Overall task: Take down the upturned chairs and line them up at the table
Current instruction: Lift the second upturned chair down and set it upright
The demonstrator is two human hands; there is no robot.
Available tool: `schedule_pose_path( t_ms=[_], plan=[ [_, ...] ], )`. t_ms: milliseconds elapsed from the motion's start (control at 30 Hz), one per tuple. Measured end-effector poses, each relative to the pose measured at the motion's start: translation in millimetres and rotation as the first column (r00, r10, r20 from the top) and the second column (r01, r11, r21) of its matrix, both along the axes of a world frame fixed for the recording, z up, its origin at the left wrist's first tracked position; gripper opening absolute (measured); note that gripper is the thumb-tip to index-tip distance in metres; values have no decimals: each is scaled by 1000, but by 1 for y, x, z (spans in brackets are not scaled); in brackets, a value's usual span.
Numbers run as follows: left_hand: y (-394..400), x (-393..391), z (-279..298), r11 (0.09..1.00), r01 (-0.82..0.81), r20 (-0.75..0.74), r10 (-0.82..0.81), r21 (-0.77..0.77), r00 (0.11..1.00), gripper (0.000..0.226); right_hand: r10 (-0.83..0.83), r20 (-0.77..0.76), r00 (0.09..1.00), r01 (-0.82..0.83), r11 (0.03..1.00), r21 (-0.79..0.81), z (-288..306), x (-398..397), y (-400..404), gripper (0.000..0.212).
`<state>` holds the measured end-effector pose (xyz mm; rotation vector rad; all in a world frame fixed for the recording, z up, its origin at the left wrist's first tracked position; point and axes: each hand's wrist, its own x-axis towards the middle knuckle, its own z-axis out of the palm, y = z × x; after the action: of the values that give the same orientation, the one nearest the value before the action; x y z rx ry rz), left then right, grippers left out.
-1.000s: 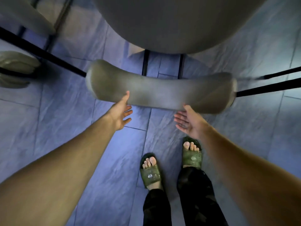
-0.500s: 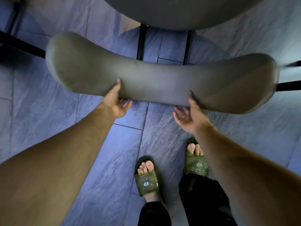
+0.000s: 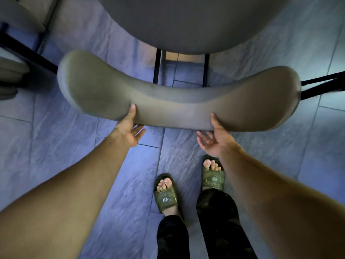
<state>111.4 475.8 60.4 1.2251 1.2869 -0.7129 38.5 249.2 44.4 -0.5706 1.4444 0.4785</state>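
Note:
A chair stands in front of me, seen from above, with a grey padded seat (image 3: 186, 25) and a curved grey backrest (image 3: 177, 103). Two black posts (image 3: 156, 66) join them. My left hand (image 3: 128, 131) has its thumb on the backrest's near face and its fingers under the lower edge. My right hand (image 3: 214, 139) holds the same edge further right, thumb on top and fingers spread below. The chair's legs are hidden under the seat.
Part of another grey chair (image 3: 11, 71) shows at the left edge, with black bars (image 3: 28, 51) beside it. More black bars (image 3: 321, 86) reach in from the right. The floor is blue-grey slate tile (image 3: 56, 146). My feet in green slippers (image 3: 166, 197) stand close behind the backrest.
Both hands went from open just below the backrest to gripping its lower edge with thumbs on it. The backrest now looks larger and nearer in view.

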Motion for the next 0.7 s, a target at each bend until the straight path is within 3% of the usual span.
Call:
schedule_pose_path(
  t_ms=[200, 400, 700],
  plan=[
    [1, -4, 91, 1000, 6, 84, -9, 30, 996, 58, 68, 2, 998, -68, 996, -56, 84, -5, 1, 39],
    [4, 8, 184, 995, -92, 184, 83, 41, 979, 56, 199, 32, 979, -194, 973, -122, 179, 1, 1, 39],
    [16, 49, 302, 989, -8, 329, -41, 148, 943, 48, 301, 79, 950, -273, 927, -257, 303, 31, 11, 36]
  ],
)
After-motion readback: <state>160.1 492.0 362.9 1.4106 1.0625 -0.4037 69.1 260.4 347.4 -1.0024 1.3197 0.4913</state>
